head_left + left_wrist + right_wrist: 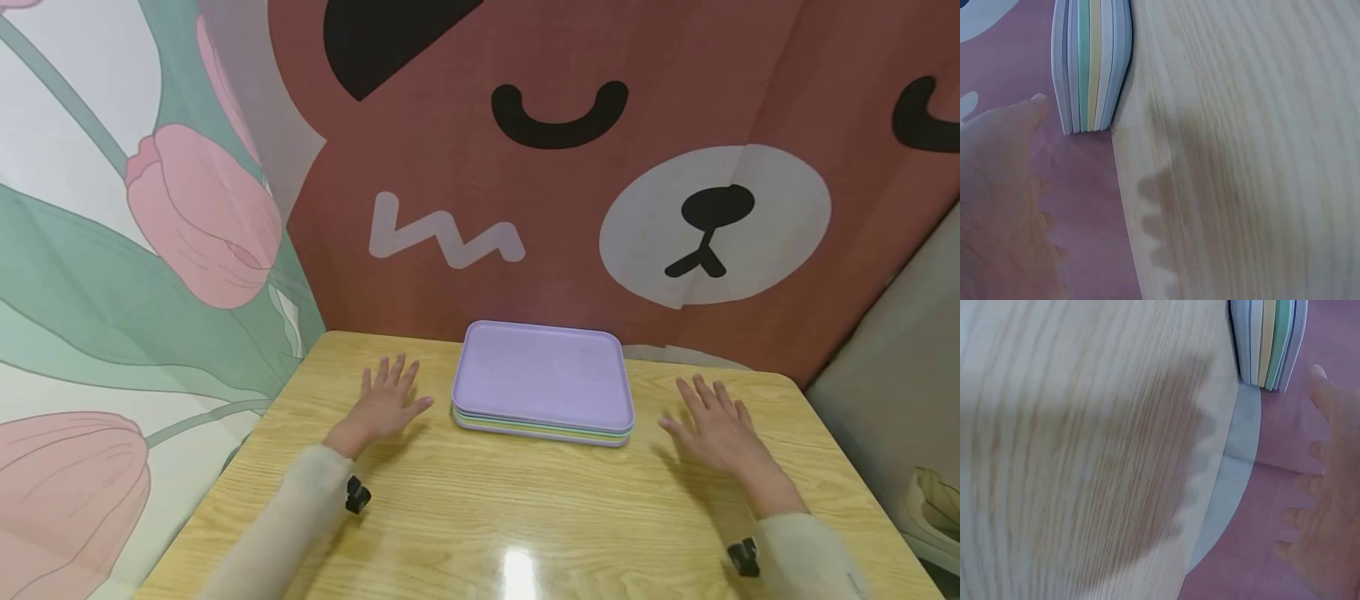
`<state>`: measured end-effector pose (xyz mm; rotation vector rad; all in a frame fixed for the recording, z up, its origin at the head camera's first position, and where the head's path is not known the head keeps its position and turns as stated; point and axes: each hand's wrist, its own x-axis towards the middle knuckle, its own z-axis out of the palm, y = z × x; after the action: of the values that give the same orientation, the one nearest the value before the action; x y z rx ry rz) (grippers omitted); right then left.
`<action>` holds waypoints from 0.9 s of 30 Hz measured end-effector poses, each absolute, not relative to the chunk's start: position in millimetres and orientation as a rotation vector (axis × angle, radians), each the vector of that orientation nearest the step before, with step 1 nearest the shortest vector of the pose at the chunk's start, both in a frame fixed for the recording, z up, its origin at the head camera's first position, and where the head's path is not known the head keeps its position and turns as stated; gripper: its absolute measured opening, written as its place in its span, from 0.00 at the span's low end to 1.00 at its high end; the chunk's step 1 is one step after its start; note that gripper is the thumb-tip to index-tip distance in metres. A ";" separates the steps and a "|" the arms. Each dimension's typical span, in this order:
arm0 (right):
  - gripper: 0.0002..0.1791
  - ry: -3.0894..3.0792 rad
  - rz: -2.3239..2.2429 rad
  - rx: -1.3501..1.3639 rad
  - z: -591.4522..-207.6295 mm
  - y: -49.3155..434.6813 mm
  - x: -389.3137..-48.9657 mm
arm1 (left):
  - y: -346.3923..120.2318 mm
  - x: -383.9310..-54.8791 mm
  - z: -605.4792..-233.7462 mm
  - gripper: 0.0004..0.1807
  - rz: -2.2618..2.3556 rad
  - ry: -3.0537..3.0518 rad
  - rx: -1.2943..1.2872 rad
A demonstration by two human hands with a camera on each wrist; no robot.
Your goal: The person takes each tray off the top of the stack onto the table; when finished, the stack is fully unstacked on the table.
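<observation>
A stack of rectangular trays (pixel 543 375) lies at the back middle of the wooden table, a purple one on top and green, yellow and pale edges showing below. My left hand (pixel 381 406) hovers over the table to the left of the stack, fingers spread and nothing held. To the right of the stack, my right hand (pixel 716 429) is spread in the same way, also holding nothing. Both wrist views show the layered tray edges, the stack (pixel 1090 69) ahead of the left thumb and the stack (pixel 1269 344) ahead of the right thumb.
The light wooden table (pixel 450 517) backs onto a hanging cloth (pixel 450 300) printed with a brown bear. A tulip-print cloth (pixel 202 217) hangs at the left. Beyond the table's right edge, a pale bin-like object (pixel 933 508) shows at the frame's side.
</observation>
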<state>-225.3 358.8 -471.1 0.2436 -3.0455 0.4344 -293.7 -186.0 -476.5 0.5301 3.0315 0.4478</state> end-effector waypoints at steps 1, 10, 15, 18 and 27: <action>0.48 -3.048 0.440 0.240 -471.0 357.5 -226.1 | -184.2 -294.1 -476.6 0.44 0.443 3.032 0.533; 0.49 -3.057 0.421 0.243 -471.0 344.7 -234.6 | -170.6 -297.9 -479.2 0.45 0.437 3.021 0.560; 0.47 -3.063 0.404 0.248 -470.9 338.5 -238.3 | -162.6 -300.8 -481.8 0.45 0.436 3.024 0.591; 0.47 -3.066 0.384 0.246 -470.4 334.9 -239.9 | -156.8 -301.2 -481.1 0.45 0.457 3.023 0.600; 0.46 -3.058 0.358 0.233 -468.0 323.3 -245.5 | -138.6 -299.9 -479.9 0.43 0.607 2.986 0.610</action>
<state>-245.5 323.3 -468.0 0.2332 -3.0584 0.3580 -299.9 -138.6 -479.9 0.6097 2.9859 0.6073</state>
